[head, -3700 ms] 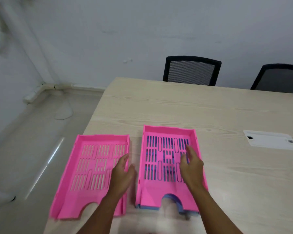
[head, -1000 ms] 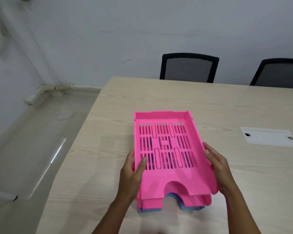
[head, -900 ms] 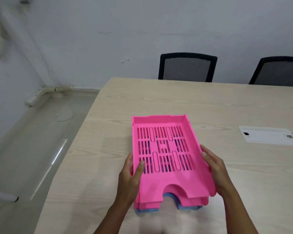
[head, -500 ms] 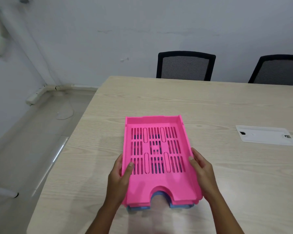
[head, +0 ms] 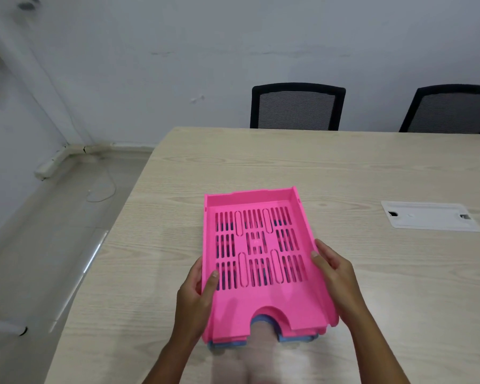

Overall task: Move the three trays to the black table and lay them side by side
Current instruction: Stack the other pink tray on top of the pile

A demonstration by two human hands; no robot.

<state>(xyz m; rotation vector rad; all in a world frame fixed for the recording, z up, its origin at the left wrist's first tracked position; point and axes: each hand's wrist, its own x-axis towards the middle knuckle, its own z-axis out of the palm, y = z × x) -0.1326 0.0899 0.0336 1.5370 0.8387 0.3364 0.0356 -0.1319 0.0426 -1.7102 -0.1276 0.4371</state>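
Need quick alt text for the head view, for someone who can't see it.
Both hands, left hand and right hand, grip the sides of a stack of trays, pink over blue, on a light wood table; two black chairs stand behind.

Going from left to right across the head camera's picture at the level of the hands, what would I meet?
Bare floor → left hand → stack of trays, pink on top → right hand → bare wooden table.
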